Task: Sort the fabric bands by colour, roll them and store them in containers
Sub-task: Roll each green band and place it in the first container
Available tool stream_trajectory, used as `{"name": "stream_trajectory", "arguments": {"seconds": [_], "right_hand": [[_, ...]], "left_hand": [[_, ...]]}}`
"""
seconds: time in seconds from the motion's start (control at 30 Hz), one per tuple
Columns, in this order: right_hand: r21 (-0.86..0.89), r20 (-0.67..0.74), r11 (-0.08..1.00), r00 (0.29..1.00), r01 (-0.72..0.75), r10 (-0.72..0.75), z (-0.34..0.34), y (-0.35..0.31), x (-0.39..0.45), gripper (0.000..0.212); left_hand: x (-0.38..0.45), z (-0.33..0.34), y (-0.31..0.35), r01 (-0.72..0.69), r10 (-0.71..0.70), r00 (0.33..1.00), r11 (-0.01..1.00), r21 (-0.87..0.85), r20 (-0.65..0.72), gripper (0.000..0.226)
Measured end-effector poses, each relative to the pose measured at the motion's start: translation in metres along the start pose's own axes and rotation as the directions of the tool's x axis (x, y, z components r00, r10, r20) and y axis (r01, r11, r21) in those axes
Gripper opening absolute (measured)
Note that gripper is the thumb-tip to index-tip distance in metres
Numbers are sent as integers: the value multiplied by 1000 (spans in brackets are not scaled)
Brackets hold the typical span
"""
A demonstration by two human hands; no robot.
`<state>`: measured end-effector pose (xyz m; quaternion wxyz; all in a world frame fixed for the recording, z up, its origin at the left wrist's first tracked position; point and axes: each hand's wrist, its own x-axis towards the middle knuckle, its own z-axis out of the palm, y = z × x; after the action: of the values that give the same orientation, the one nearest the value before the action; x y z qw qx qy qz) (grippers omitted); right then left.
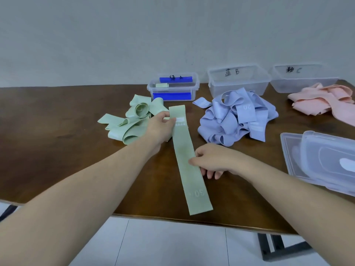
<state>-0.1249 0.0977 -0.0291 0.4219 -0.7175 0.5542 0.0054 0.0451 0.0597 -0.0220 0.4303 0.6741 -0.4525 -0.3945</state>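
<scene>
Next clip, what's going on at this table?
A person is laying one green band flat on the brown table. The left hand pinches it near its far end; the right hand touches its right edge midway. Green, blue and pink piles lie already sorted before three clear containers. Container A holds what looks like one rolled green band; B and C look empty.

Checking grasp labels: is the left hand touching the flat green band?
Touching. The head view shows the left hand pinching the flat green band near its white label.
</scene>
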Motion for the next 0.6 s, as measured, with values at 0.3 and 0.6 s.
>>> {"name": "stream_trajectory", "arguments": {"seconds": [0.3,0.6], "right_hand": [[5,-211,999,977,-39,39,20,3,-6,33],[-9,-428,961,867,276,-254,48,25,-37,6]], "left_hand": [[-7,-2,-35,-120,117,991,991,54,61,43],[-74,-22,-70,-437,385,890,872,220,244,12]]}}
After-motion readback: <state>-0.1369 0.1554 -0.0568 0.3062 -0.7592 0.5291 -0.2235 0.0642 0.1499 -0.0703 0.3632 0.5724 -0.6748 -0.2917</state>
